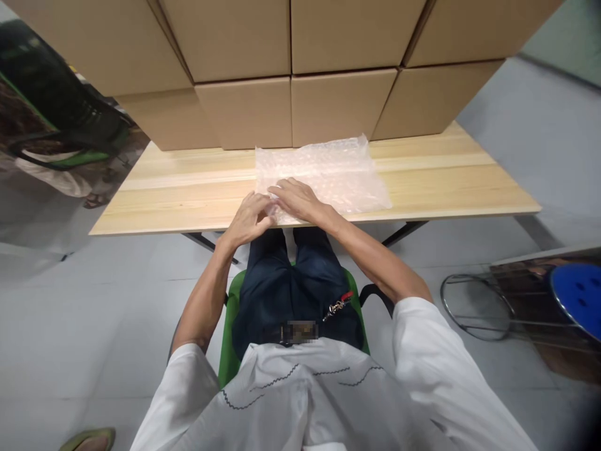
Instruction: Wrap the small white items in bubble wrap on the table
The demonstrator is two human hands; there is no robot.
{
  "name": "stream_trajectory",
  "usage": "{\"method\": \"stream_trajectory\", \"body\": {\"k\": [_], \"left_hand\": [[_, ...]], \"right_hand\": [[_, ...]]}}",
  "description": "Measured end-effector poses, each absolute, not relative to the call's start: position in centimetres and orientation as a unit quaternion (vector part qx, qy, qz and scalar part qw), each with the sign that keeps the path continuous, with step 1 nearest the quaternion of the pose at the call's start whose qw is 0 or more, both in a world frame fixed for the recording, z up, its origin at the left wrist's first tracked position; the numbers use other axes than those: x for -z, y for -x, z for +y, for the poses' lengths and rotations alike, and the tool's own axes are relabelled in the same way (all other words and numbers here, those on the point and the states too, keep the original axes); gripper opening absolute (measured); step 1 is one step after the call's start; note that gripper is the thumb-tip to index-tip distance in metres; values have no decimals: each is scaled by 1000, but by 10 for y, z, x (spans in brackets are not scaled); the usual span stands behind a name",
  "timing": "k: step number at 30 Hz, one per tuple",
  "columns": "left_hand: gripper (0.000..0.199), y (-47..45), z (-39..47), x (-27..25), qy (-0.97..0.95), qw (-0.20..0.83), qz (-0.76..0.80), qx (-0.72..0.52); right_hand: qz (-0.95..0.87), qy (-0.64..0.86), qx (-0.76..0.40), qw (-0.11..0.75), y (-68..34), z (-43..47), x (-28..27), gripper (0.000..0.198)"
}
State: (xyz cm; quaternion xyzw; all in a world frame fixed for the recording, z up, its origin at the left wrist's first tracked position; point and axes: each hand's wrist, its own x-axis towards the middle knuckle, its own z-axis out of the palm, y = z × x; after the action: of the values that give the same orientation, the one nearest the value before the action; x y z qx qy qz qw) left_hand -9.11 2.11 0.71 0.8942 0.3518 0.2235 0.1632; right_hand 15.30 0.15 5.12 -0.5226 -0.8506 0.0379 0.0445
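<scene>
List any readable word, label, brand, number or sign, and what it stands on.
None can be read.
Brown cardboard boxes: no print visible.
Translucent plastic bubble wrap: no lettering visible.
White cloth shirt: wavy dark lines, no letters.
Brownish belt buckle: blurred into squares, unreadable.

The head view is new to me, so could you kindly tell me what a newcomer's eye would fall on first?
Probably the boxes, stacked in two visible rows along the far side of the wooden table. Next would be the bubble wrap in front of them, with the left hand and right hand at its near left corner. The blue stool at the right edge may also catch the eye.
</scene>
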Motion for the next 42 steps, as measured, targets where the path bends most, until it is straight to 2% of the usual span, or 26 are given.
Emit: {"method": "stream_trajectory", "body": {"k": [4,9,13,15,17,22,24,28,33,35,36,38,42], "left_hand": [[26,95,25,-6,-907,135,340,-210],[13,111,71,-21,-914,73,368,-155],[12,113,105,-39,-903,10,411,-129],[22,102,99,-41,-894,-18,415,-168],[40,84,72,-33,-897,-37,378,-226],[87,27,-33,14,-969,-41,141,-199],[80,1,-59,35,-977,-57,101,-179],[43,-34,-59,65,-961,-48,118,-246],[33,2,-4,55,-935,16,175,-310],[26,32,25,39,-920,36,238,-310],[24,46,39,31,-918,47,265,-293],[36,68,69,15,-920,63,298,-247],[42,84,128,-1,-911,86,334,-226]], "right_hand": [[-839,541,-38,39,-165,2,-54,55],[-835,543,-74,50,-209,-5,-53,53],[-790,604,-79,68,-227,-6,-46,48],[-754,648,-74,73,-223,0,-44,48],[-726,679,-78,80,-216,11,-43,52],[-661,734,-123,97,-205,42,-50,56],[-639,752,-130,102,-204,52,-53,59],[-618,764,-138,127,-209,69,-55,61],[-646,737,-149,131,-249,82,-49,55],[-662,717,-138,170,-274,75,-42,53],[-672,704,-130,188,-285,68,-38,54],[-695,675,-112,218,-304,50,-30,55],[-717,662,-81,203,-313,12,-21,57]]}}
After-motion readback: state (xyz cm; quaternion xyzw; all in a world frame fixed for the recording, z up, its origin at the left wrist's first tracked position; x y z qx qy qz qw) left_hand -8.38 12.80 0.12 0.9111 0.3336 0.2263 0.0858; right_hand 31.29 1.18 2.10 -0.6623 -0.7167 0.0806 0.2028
